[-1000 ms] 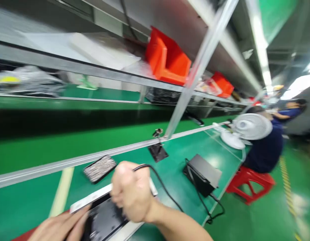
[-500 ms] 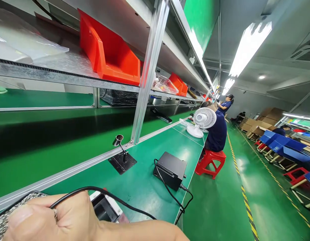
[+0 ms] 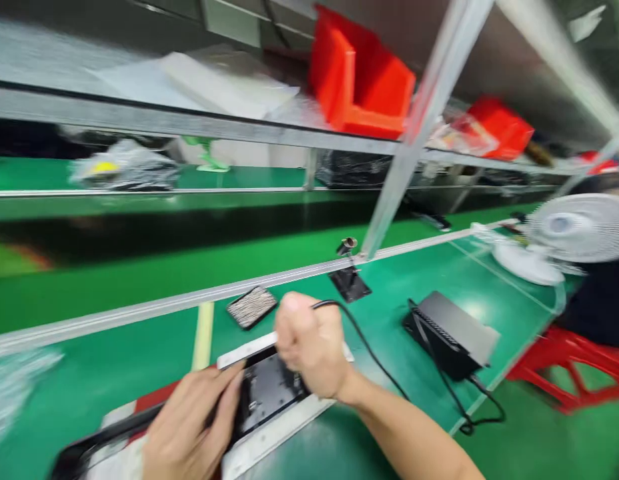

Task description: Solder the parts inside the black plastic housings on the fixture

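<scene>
My right hand (image 3: 309, 343) is a fist around a corded electric screwdriver, its body mostly hidden by the fingers. A black cord (image 3: 362, 333) leaves the top of the fist, and the tool's lower end points down at a black part (image 3: 272, 387) with small metal bits on it. That part sits between white rails of a fixture (image 3: 274, 433). My left hand (image 3: 192, 420) lies with fingers stretched out along the left side of the black part, touching it. Just behind is a small black tray (image 3: 252, 307) of fine grey pieces, seemingly screws.
A black power box (image 3: 449, 333) with cables stands to the right. Behind are a metal holder on a black base (image 3: 349, 283) and an upright post (image 3: 424, 133). A shelf overhead carries a red bin (image 3: 362, 80). Farther right are a white fan (image 3: 569, 227) and a red stool (image 3: 574, 367).
The view has swung left and down, bringing my left hand and the fixture into sight. My right fist now sits over the black part; earlier it was at the bottom left, by the tray.
</scene>
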The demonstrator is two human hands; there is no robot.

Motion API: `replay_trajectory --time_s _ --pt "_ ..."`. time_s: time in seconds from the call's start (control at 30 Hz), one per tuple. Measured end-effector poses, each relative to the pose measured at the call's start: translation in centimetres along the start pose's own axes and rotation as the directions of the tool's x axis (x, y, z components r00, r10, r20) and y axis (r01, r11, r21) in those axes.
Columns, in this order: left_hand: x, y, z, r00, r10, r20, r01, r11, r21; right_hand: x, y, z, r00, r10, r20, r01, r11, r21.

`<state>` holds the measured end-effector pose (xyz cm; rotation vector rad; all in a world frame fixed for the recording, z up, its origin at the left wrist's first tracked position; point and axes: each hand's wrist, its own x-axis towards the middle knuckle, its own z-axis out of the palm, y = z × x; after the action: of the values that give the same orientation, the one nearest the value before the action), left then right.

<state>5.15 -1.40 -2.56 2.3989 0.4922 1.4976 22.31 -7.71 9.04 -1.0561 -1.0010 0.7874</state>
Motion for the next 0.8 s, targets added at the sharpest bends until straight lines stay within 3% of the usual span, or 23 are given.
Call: replay_trajectory --time_s 0.07,0.17,0.8 --pt "-0.19 0.66 -1.07 0.995 -0.049 0.089 0.044 0.997 0.058 -0.21 0.41 0.07 1.0 0.022 0.022 -0.025 0.992 0.126" --pt "0.15 0.75 -0.77 0.994 -0.063 0.092 0.056 0.995 0.083 -0.32 0.48 -0.19 0.999 -0.015 0.038 0.007 0.983 0.185" --pt "0.01 0.67 -0.38 0.99 -0.094 0.108 0.088 0.994 0.067 -0.46 -0.26 -0.23 1.0 -0.013 0.024 0.008 0.984 0.177"
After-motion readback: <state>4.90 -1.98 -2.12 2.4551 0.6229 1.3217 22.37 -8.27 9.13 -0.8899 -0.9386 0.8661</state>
